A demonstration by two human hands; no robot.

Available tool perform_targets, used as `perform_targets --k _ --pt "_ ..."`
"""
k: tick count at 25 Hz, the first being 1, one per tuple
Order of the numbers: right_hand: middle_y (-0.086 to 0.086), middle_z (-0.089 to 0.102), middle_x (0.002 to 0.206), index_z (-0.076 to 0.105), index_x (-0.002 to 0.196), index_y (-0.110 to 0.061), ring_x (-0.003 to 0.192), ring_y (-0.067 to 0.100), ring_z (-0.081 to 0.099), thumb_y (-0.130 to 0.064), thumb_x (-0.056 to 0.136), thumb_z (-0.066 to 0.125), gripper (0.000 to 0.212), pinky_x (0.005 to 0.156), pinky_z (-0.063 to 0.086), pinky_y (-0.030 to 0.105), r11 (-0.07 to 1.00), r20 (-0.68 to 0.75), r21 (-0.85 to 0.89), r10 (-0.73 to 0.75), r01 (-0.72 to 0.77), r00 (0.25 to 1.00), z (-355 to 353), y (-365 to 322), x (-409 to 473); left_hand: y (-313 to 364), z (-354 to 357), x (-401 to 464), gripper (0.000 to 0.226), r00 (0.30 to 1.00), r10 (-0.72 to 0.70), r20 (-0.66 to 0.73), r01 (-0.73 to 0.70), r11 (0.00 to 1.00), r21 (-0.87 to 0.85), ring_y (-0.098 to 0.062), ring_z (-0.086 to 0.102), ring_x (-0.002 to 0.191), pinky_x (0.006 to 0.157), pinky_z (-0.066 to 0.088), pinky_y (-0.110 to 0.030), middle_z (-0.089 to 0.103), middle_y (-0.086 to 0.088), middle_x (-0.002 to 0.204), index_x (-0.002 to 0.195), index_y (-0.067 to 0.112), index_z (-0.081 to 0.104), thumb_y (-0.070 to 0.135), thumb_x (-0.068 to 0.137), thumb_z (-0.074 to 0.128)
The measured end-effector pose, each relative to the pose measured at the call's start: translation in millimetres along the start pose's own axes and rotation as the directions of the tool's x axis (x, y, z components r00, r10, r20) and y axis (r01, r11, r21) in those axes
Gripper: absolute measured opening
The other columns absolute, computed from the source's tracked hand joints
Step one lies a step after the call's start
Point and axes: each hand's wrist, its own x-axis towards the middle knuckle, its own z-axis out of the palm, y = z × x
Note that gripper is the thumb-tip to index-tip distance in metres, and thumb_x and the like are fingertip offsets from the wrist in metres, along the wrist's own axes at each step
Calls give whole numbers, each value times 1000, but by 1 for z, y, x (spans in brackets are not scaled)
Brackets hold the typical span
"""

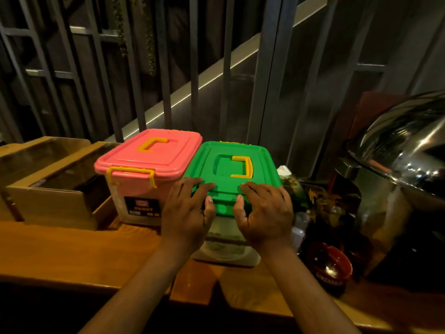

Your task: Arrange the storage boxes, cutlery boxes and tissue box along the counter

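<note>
We've got both forearms reaching straight in from the bottom edge, palms down. Left hand (186, 212) and right hand (265, 213) lie flat on the near edge of the green lid (231, 165), fingers spread and lying over the lid, thumbs angled inward onto the green front latch (222, 203); neither is closed around anything, just pressing on top. The green-lidded box (228, 247) has a cloudy translucent plastic body, rounded-rectangle stepped lid, yellow handle folded flat in the recess. Touching its left side is the pink-lidded box (144, 174), same shape, yellow front clip and yellow top handle, dark label on the front wall. Both stand on the glossy wooden counter (72, 251), against the metal railing. Left of the pink box sits a wooden box with dark clear panels (50, 182). Right of the green box: a tissue pack (286, 177), partly hidden, a red ashtray (330, 268), and a polished steel dome lid (404, 141).
</note>
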Motion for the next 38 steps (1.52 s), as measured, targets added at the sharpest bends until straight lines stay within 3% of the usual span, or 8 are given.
perform_targets --k 15,25,30,34,36,38 --pt "-1 72 110 72 107 -19 100 23 62 -43 90 44 41 95 42 45 997 53 -51 62 -60 997 50 23 49 -29 55 55 36 994 11 113 -14 1000 20 -31 52 117 100 43 -45 59 -11 121 119 18 62 30 96 38" --pt "-2 72 111 71 109 -20 102 22 60 -44 92 44 41 97 40 44 995 71 -72 67 -62 995 56 29 55 -30 62 61 35 995 26 98 -27 1000 12 -31 53 115 99 43 -45 60 -12 120 119 18 62 30 95 39" --pt "-4 67 123 65 121 -23 114 20 56 -51 95 34 49 105 35 44 994 198 -96 66 -48 978 46 29 57 -26 54 61 37 990 30 140 -38 998 54 -32 54 115 97 44 -45 61 -11 120 119 18 62 32 95 38" --pt "-2 57 138 55 133 -25 130 20 47 -53 97 34 50 113 28 51 990 342 -125 98 -58 935 34 23 57 -18 35 62 48 965 13 261 -50 990 135 -31 53 117 98 41 -46 64 -8 123 122 24 63 44 91 32" --pt "0 59 136 58 131 -26 127 22 51 -56 94 35 52 109 34 51 976 329 -200 145 -81 933 20 23 48 -4 23 57 50 957 28 290 -64 991 116 -30 52 120 103 37 -48 63 -6 125 122 25 63 48 87 34" --pt "1 63 130 61 126 -25 122 23 54 -56 93 35 53 105 37 50 957 221 -266 177 -116 959 3 20 39 9 18 53 48 951 71 302 -94 994 62 -30 51 123 107 35 -50 63 -5 128 122 27 63 48 84 42"
